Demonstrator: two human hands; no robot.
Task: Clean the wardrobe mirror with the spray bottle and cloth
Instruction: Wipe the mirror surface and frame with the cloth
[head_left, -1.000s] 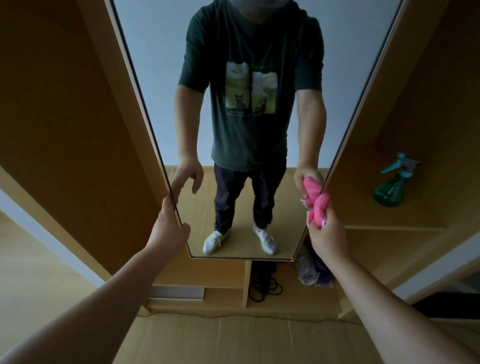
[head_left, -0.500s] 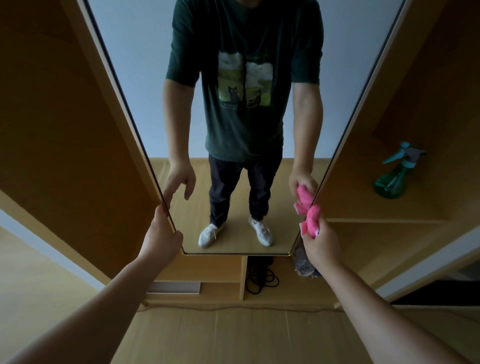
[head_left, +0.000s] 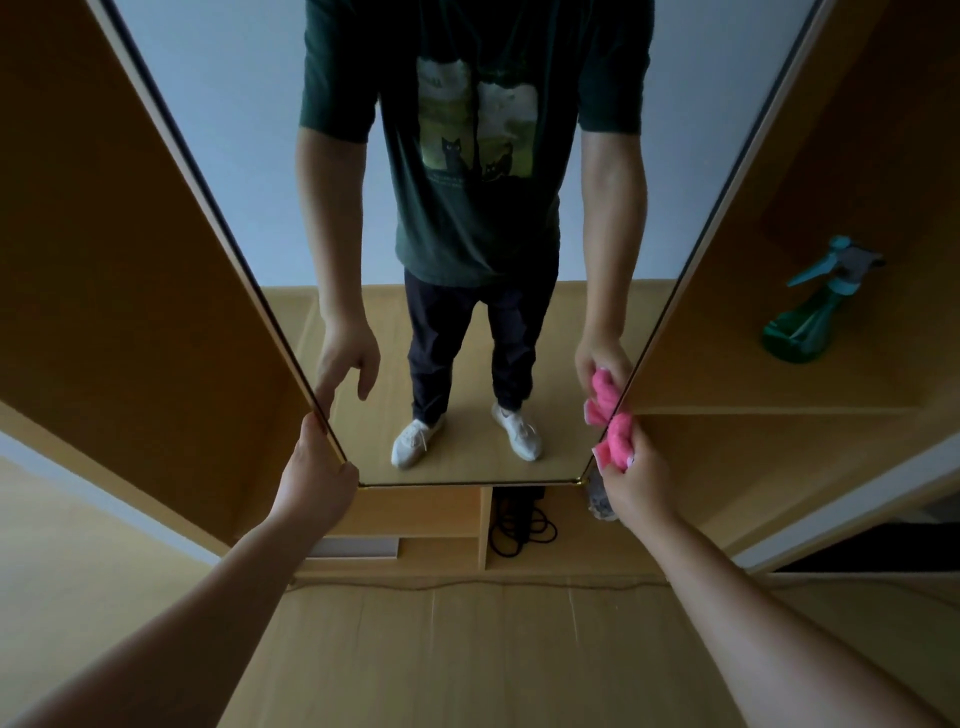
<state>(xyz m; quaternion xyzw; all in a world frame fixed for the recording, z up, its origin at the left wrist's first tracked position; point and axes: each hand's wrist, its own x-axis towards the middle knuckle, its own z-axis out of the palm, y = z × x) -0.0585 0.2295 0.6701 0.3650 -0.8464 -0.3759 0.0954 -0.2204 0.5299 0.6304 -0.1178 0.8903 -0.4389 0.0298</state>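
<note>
The tall wardrobe mirror (head_left: 467, 332) fills the middle of the view and reflects a standing person. My left hand (head_left: 314, 470) holds the mirror's left edge near its bottom corner, thumb on the glass side and fingers behind the edge. My right hand (head_left: 631, 475) grips a bunched pink cloth (head_left: 615, 439) pressed against the mirror's lower right edge. The green spray bottle (head_left: 802, 317) with a teal trigger stands on a shelf to the right, away from both hands.
Wooden wardrobe panels (head_left: 130, 260) flank the mirror. Below it are open compartments holding a coiled black cable (head_left: 519, 525) and a grey bundle (head_left: 600, 501). A wooden shelf (head_left: 727, 384) carries the bottle. Light wood floor (head_left: 467, 654) lies in front.
Both hands have slid down the mirror's edges toward its bottom corners. The cloth moved down the right edge with my right hand.
</note>
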